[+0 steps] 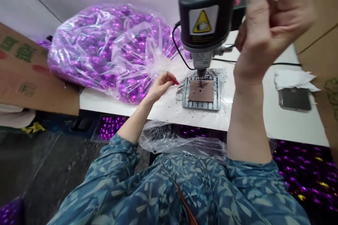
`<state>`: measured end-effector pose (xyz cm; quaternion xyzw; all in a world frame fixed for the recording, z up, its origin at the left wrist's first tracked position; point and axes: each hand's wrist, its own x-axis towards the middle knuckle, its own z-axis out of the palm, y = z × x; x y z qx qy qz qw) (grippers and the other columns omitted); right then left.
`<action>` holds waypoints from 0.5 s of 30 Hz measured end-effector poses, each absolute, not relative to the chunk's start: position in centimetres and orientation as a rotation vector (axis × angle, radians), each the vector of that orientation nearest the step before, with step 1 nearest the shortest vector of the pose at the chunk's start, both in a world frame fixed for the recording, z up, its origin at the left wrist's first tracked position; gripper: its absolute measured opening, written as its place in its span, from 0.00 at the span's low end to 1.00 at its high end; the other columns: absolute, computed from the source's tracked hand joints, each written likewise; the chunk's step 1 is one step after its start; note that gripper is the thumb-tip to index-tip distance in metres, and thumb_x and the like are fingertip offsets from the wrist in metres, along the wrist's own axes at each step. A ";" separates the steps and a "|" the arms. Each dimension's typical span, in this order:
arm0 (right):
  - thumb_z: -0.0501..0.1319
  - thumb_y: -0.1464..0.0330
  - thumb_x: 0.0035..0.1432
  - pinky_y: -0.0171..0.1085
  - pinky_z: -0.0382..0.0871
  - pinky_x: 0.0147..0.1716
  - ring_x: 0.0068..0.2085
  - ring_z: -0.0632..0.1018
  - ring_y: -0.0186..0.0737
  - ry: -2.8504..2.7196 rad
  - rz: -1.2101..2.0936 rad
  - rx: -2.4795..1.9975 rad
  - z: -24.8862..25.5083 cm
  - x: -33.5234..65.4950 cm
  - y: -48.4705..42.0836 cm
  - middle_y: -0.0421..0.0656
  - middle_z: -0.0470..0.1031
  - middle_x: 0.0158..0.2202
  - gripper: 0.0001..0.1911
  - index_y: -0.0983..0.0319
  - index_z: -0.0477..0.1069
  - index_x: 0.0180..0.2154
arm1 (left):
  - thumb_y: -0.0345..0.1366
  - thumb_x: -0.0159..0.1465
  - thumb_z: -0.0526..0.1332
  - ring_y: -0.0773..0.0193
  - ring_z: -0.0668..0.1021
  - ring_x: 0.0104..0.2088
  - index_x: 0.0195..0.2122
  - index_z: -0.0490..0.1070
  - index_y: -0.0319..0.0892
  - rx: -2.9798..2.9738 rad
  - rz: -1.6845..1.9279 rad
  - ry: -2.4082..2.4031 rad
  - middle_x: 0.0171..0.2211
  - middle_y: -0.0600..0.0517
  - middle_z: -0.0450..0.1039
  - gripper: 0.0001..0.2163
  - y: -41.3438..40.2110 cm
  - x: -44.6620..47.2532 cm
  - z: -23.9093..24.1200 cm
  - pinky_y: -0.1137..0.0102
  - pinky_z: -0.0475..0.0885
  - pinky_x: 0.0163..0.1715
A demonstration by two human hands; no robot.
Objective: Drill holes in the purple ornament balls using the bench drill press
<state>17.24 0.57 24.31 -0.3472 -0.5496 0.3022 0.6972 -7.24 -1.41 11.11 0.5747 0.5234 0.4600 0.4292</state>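
A black bench drill (207, 14) with a yellow warning label stands on the white table (287, 126). Its bit points down at a brown pad on a slotted metal base (201, 93) strewn with dark shavings. My left hand (161, 85) rests on the table at the mouth of a large clear bag of shiny purple balls (105, 49), fingers curled together; anything between them is hidden. My right hand (274, 17) is raised beside the drill head, fingers curled, close to the drill's side lever; I cannot see whether it touches it.
A phone (295, 99) lies on the table at right beside crumpled white paper (293, 79). Cardboard boxes stand at left (29, 74) and right (320, 45). More purple balls (303, 168) fill bags under the table. A clear plastic bag (179, 140) lies on my lap.
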 end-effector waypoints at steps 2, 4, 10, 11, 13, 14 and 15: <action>0.56 0.56 0.61 0.20 0.51 0.28 0.27 0.61 0.03 -1.220 0.629 -0.780 24.0 17.5 0.7 0.37 0.72 0.51 0.25 0.68 0.67 0.51 | 0.20 0.57 0.57 0.64 0.81 0.38 0.30 0.73 0.44 1.551 1.066 1.528 0.32 0.53 0.80 0.11 2.9 -8.3 9.8 0.66 0.76 0.51; 0.58 0.54 0.60 0.21 0.49 0.28 0.27 0.61 0.03 -1.214 0.597 -0.810 23.8 17.7 0.4 0.37 0.71 0.53 0.27 0.67 0.68 0.52 | 0.17 0.57 0.54 0.61 0.81 0.41 0.29 0.72 0.42 1.707 0.848 1.748 0.34 0.50 0.80 0.14 6.6 -8.1 8.8 0.63 0.75 0.54; 0.57 0.49 0.59 0.16 0.53 0.28 0.26 0.62 0.02 -1.210 0.559 -0.854 23.5 17.6 0.1 0.34 0.72 0.48 0.32 0.69 0.68 0.53 | 0.18 0.65 0.54 0.41 0.67 0.74 0.65 0.70 0.31 2.011 0.123 2.256 0.72 0.30 0.65 0.26 13.3 -5.1 7.9 0.50 0.64 0.72; 0.58 0.49 0.59 0.15 0.53 0.29 0.26 0.63 0.03 -1.214 0.557 -0.855 23.5 17.7 0.1 0.34 0.72 0.47 0.32 0.69 0.68 0.53 | 0.19 0.67 0.54 0.39 0.61 0.77 0.69 0.66 0.30 2.011 0.057 2.313 0.76 0.29 0.58 0.28 14.1 -5.0 7.9 0.48 0.60 0.74; 0.58 0.49 0.58 0.13 0.52 0.29 0.26 0.64 0.03 -1.218 0.552 -0.855 23.3 17.7 0.2 0.34 0.72 0.46 0.33 0.70 0.69 0.53 | 0.21 0.70 0.53 0.38 0.55 0.80 0.74 0.60 0.30 2.028 -0.037 2.334 0.79 0.30 0.50 0.30 15.5 -5.3 7.8 0.47 0.55 0.77; 0.58 0.49 0.58 0.13 0.52 0.29 0.26 0.64 0.03 -1.219 0.552 -0.857 23.3 17.8 0.3 0.34 0.72 0.46 0.33 0.70 0.69 0.53 | 0.22 0.71 0.53 0.38 0.55 0.80 0.75 0.58 0.31 2.045 -0.052 2.319 0.80 0.31 0.49 0.30 16.1 -5.7 7.7 0.47 0.54 0.78; 0.58 0.49 0.59 0.13 0.52 0.29 0.26 0.64 0.04 -1.216 0.552 -0.861 23.2 17.8 0.3 0.35 0.72 0.46 0.33 0.70 0.69 0.53 | 0.23 0.71 0.53 0.38 0.56 0.80 0.76 0.58 0.32 2.068 -0.039 2.293 0.79 0.31 0.51 0.31 16.7 -6.2 7.6 0.47 0.54 0.78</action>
